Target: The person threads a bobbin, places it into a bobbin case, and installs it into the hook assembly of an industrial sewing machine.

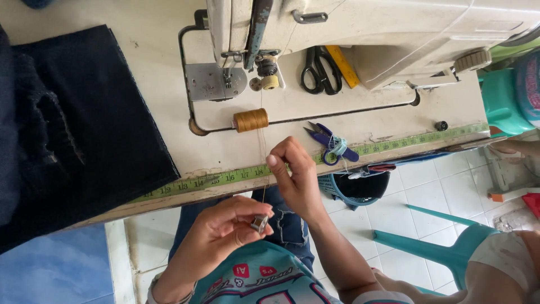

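Observation:
My left hand (222,233) pinches a small metal bobbin (259,223) below the table's front edge. My right hand (295,177) is raised just above it, with thumb and forefinger pinching a thin tan thread (262,147). The thread runs down from a tan thread spool (251,120) that lies on the table in front of the sewing machine (360,28). Both hands hover over my lap, close to the green measuring tape (225,177) fixed along the table edge.
Dark denim fabric (73,129) covers the table's left side. Black scissors (319,70) and a yellow ruler (343,65) lie under the machine arm. Blue thread snips (329,141) rest near the edge. A teal plastic chair (444,247) and another person's limb (500,270) are at lower right.

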